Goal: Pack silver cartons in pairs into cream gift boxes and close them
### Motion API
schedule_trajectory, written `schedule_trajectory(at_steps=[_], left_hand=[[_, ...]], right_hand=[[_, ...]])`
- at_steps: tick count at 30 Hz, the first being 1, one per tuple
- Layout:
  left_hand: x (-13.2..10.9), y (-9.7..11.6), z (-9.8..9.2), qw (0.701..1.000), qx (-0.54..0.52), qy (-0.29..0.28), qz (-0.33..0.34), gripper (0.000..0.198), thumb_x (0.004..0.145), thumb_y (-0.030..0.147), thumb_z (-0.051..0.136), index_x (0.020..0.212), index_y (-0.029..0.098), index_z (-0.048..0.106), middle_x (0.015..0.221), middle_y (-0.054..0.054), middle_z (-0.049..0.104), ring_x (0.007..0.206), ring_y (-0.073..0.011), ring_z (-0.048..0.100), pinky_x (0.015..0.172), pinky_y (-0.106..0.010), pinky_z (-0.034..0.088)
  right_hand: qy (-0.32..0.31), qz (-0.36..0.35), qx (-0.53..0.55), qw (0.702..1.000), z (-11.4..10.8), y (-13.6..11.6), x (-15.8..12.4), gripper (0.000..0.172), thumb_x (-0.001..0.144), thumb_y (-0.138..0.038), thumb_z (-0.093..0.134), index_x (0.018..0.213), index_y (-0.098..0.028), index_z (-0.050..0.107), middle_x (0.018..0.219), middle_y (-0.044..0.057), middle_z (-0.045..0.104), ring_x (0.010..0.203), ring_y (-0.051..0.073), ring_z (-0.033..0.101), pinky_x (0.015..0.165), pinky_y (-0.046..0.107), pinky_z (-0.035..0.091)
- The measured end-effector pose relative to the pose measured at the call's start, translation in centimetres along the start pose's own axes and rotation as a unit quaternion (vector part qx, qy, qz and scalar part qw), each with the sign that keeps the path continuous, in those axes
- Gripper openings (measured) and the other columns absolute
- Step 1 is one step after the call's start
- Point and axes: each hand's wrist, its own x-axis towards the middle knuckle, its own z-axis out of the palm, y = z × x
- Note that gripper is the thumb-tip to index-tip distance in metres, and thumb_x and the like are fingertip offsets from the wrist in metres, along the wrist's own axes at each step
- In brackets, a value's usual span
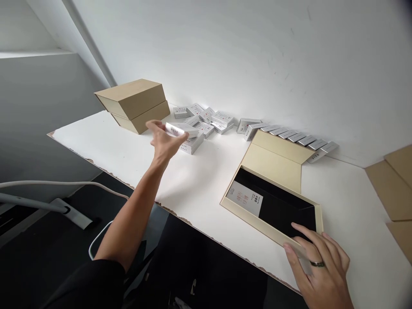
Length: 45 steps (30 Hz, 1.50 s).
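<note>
My left hand (164, 143) is closed on a small white carton (183, 128), held over the left part of the table above another silver-white carton (192, 146). On the right lies an open beige gift box (257, 223) with a black inside and its lid folded back. One printed silver carton (245, 198) rests flat in its left end. My right hand (322, 262) grips the box's near right corner, thumb on the outer wall and fingers over the rim.
Two closed tan boxes (141, 105) are stacked at the far left. Several loose cartons (206, 116) lie heaped by the wall, and a leaning row of cartons (298, 136) stands behind the lid. Brown cardboard (392, 184) is at the right. The table's front edge (180, 218) is chipped.
</note>
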Motion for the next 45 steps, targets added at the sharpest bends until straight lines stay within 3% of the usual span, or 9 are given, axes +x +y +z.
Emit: schedule_trajectory(at_steps=[3, 7, 10, 15, 20, 30, 36, 40, 45], left_hand=[[-0.7, 3.9, -0.7, 0.989, -0.138, 0.031, 0.051, 0.055, 0.092, 0.032, 0.065, 0.132, 0.031, 0.027, 0.125, -0.009, 0.06, 0.12, -0.025, 0.063, 0.102, -0.049, 0.053], [-1.3, 8.3, 0.5, 0.938, -0.143, -0.158, 0.275, 0.03, 0.098, 0.035, 0.061, 0.123, 0.027, 0.047, 0.124, -0.007, 0.067, 0.119, -0.024, 0.065, 0.104, -0.046, 0.053], [-1.7, 7.8, 1.2, 0.882, -0.113, -0.256, 0.381, 0.023, 0.102, 0.043, 0.058, 0.108, 0.021, 0.06, 0.127, -0.01, 0.067, 0.121, -0.0251, 0.064, 0.105, -0.046, 0.052], [-4.8, 5.0, -3.2, 0.86, -0.078, -0.399, 0.307, 0.049, 0.101, 0.063, 0.051, 0.124, 0.021, 0.061, 0.136, -0.013, 0.066, 0.126, -0.0277, 0.062, 0.112, -0.05, 0.047], [-7.6, 4.7, -6.2, 0.722, 0.095, -0.617, 0.297, 0.116, 0.069, 0.065, 0.088, 0.16, 0.021, 0.031, 0.173, -0.016, 0.02, 0.16, -0.0433, 0.014, 0.128, -0.063, 0.02], [-6.0, 1.9, -6.6, 0.751, 0.091, -0.609, 0.237, 0.069, 0.079, 0.036, 0.076, 0.139, 0.022, 0.044, 0.132, -0.013, 0.065, 0.123, -0.0314, 0.063, 0.095, -0.04, 0.056], [-4.3, 2.9, -7.3, 0.865, -0.29, -0.337, 0.233, 0.062, 0.079, 0.045, 0.082, 0.124, 0.034, 0.041, 0.135, -0.004, 0.058, 0.127, -0.0261, 0.058, 0.104, -0.045, 0.053], [-6.0, 8.8, -3.4, 0.815, -0.402, -0.26, 0.327, 0.046, 0.095, 0.046, 0.068, 0.132, 0.036, 0.044, 0.138, -0.003, 0.058, 0.127, -0.0252, 0.059, 0.101, -0.045, 0.053], [-9.6, 17.2, 1.4, 0.647, -0.045, -0.571, 0.503, 0.041, 0.098, 0.039, 0.066, 0.136, 0.024, 0.063, 0.144, -0.014, 0.056, 0.127, -0.0329, 0.059, 0.108, -0.05, 0.048]], right_hand=[[0.002, 0.014, 0.001, 1.0, 0.1, -0.1, -0.1, 0.016, 0.103, -0.032, 0.057, 0.109, -0.017, 0.061, 0.121, 0.016, 0.069, 0.109, 0.031, 0.063, 0.107, 0.057, 0.041], [0.016, 0.015, -0.002, 1.0, 0.0, -0.2, -0.1, 0.015, 0.102, -0.03, 0.06, 0.107, -0.016, 0.062, 0.118, 0.015, 0.071, 0.106, 0.031, 0.065, 0.107, 0.058, 0.044], [0.03, 0.013, -0.007, 0.999, 0.0, -0.1, 0.0, 0.016, 0.101, -0.03, 0.062, 0.104, -0.015, 0.064, 0.115, 0.015, 0.072, 0.102, 0.031, 0.066, 0.105, 0.059, 0.047], [0.046, 0.001, -0.019, 0.999, 0.2, 0.1, 0.1, 0.014, 0.097, -0.026, 0.068, 0.102, -0.014, 0.064, 0.111, 0.015, 0.073, 0.094, 0.029, 0.067, 0.104, 0.059, 0.049], [0.047, 0.0, -0.033, 0.998, 0.3, 0.2, 0.1, 0.015, 0.095, -0.024, 0.071, 0.102, -0.013, 0.064, 0.109, 0.015, 0.073, 0.093, 0.029, 0.068, 0.104, 0.061, 0.049], [0.051, 0.014, -0.037, 0.998, 0.3, -0.2, 0.3, 0.017, 0.092, -0.021, 0.075, 0.1, -0.012, 0.063, 0.107, 0.016, 0.074, 0.094, 0.03, 0.068, 0.103, 0.062, 0.051], [0.055, 0.024, -0.034, 0.998, 0.5, -0.5, 0.5, 0.017, 0.091, -0.02, 0.076, 0.099, -0.013, 0.063, 0.107, 0.015, 0.074, 0.094, 0.028, 0.068, 0.103, 0.061, 0.05], [0.067, 0.029, -0.042, 0.996, 0.8, -0.6, 0.5, 0.019, 0.09, -0.021, 0.077, 0.099, -0.014, 0.062, 0.107, 0.015, 0.073, 0.094, 0.028, 0.067, 0.104, 0.06, 0.051], [0.071, 0.034, -0.046, 0.996, 0.8, -0.9, 0.5, 0.022, 0.088, -0.02, 0.079, 0.101, -0.012, 0.062, 0.106, 0.016, 0.073, 0.096, 0.029, 0.067, 0.104, 0.06, 0.051]])
